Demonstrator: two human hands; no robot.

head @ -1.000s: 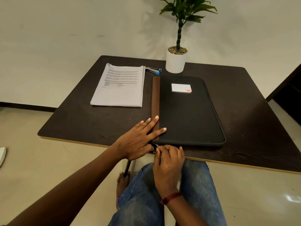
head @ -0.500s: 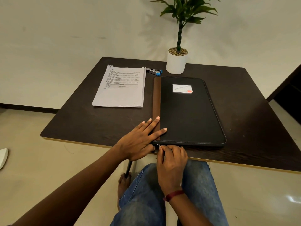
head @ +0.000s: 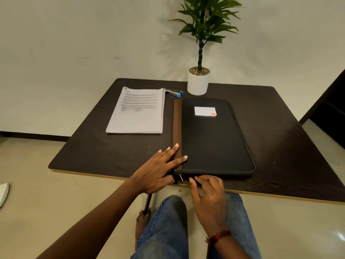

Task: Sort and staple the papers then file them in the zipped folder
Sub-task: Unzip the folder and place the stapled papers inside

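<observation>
The folder [head: 214,139] is seen lying flat, right of centre in the frame, zipped shut, with its near edge along the front rim of the table [head: 112,154]. The zip pull [head: 180,177] hangs free at the lower left corner of the folder, below the brown spine [head: 177,124].

The left hand [head: 156,174] is laid flat over that corner, its fingers straight and spread across the spine, so nothing is gripped by it. The right hand [head: 209,195] is placed just right of the pull, its fingers loosely bent with their tips at the folder's near edge. Nothing is seen to be held in it, and the pull is not pinched.

The step in hand is judged to be the opening of the zip. It would be done well if the pull were pinched between thumb and forefinger and drawn to the right along the near edge, in line with the teeth. The corner should be pressed down by the left hand so that the folder is not dragged off the rim. At the rounded lower right corner the pull should be slowed and turned.

The papers [head: 138,111] are stacked left of the folder, apart from it. The stapler [head: 174,92] lies just beyond them, near the plant pot [head: 198,83].
</observation>
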